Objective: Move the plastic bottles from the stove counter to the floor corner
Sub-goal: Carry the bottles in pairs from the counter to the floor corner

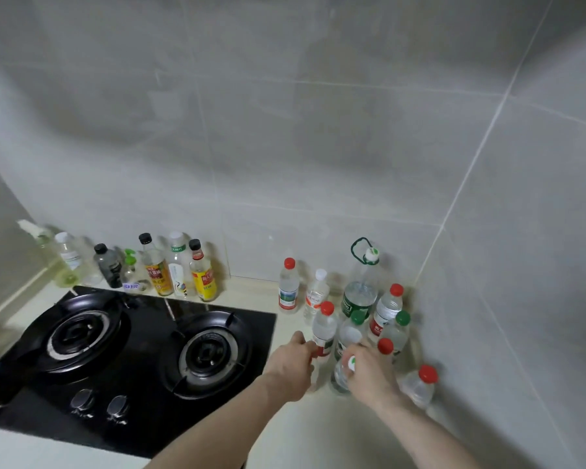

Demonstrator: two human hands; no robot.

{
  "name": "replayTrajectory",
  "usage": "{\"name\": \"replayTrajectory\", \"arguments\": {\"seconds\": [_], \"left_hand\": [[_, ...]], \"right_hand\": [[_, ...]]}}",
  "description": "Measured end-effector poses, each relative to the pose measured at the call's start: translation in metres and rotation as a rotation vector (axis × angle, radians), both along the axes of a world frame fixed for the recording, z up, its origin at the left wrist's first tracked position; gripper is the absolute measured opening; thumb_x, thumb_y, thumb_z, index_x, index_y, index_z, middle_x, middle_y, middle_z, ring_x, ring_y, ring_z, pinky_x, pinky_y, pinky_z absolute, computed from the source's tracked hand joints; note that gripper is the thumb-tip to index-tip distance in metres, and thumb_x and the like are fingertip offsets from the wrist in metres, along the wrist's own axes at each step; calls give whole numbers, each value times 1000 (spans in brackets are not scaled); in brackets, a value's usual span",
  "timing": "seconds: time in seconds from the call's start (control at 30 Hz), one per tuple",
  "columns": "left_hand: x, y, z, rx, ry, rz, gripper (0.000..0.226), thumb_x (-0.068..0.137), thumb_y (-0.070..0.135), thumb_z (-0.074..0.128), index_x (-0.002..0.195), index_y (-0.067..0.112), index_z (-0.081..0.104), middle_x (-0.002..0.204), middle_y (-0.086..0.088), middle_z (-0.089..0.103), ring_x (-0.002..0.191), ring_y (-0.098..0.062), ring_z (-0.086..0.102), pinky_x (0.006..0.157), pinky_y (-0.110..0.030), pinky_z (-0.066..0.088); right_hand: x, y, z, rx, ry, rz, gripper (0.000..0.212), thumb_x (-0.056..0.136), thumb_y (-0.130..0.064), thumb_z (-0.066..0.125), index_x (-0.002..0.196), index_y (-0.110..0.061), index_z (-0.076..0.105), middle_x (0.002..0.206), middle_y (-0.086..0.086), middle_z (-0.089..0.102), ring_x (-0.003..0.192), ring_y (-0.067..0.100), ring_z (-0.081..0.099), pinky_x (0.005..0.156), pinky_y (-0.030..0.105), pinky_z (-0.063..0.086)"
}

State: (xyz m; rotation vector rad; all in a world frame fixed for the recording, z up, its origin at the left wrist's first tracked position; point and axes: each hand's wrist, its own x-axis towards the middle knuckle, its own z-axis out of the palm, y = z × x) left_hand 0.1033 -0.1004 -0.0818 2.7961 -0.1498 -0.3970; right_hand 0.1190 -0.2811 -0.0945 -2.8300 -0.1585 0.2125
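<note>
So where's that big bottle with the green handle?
The big bottle stands on the counter's right side, against the back wall, behind the smaller water bottles.

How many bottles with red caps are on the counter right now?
5. One at the back by the wall, one the left hand grips, one back right, one beside the right hand, one nearest the corner. Others may be hidden.
</note>
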Motion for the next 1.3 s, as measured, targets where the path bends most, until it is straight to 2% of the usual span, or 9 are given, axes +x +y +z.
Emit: {"name": "replayTrajectory", "arguments": {"seconds": [0.17,0.3,0.43,0.53,0.67,0.8,1.0,1.1,1.3], "left_hand": [[-25,20,-12,-83,-34,133,19,94,23,57,113,23,57,114,2,44,93,-30,63,81,-41,52],[-46,34,-12,-163,-87,205,18,88,22,57,105,28,63,104,7,43,93,-25,61,82,-34,50],[-71,50,7,-237,-165,294,18,84,31,63,101,32,66,103,10,50,94,-19,61,85,-34,50],[-103,71,25,-271,-219,361,17,82,31,64,99,32,68,99,14,52,91,-10,57,78,-24,46],[-160,100,48,-299,-290,487,15,79,34,66,94,35,67,97,18,54,89,-3,56,75,-16,42],[-217,131,69,-313,-373,648,15,79,34,67,94,36,67,95,18,55,87,1,56,75,-18,47],[-295,186,90,-260,-471,817,13,83,32,67,94,38,68,96,20,55,89,-1,57,75,-19,49],[-337,221,95,-232,-493,903,11,83,34,67,93,39,66,95,21,55,85,0,57,70,-13,45],[-434,288,96,-202,-514,1058,12,82,36,67,94,38,67,92,20,55,87,0,56,73,-19,51]], "right_hand": [[-5,1,-2,29,19,13,10,91,-28,68,100,-31,70,120,-6,53,111,18,63,91,26,45],[-8,5,6,79,53,33,9,88,-32,73,94,-31,67,108,-7,53,101,18,63,84,24,47],[-10,14,28,133,109,91,10,80,-22,69,86,-29,75,98,-7,65,88,15,63,73,24,48],[-21,34,45,192,157,161,13,71,-21,66,77,-28,76,86,-11,71,81,10,66,70,24,55],[-45,82,66,226,159,343,12,70,-21,68,71,-31,73,84,-14,65,80,3,61,65,20,48],[-72,134,82,260,133,516,8,72,-27,72,71,-35,70,89,-15,63,83,0,60,65,17,44],[-119,220,106,334,148,726,6,69,-38,72,74,-38,70,91,-17,63,87,1,62,75,26,55],[-152,268,114,331,153,816,8,68,-38,72,75,-40,70,91,-18,63,86,-1,62,76,26,54],[-230,365,123,303,185,974,7,69,-35,72,75,-39,72,92,-19,65,85,0,63,77,30,58]]}}
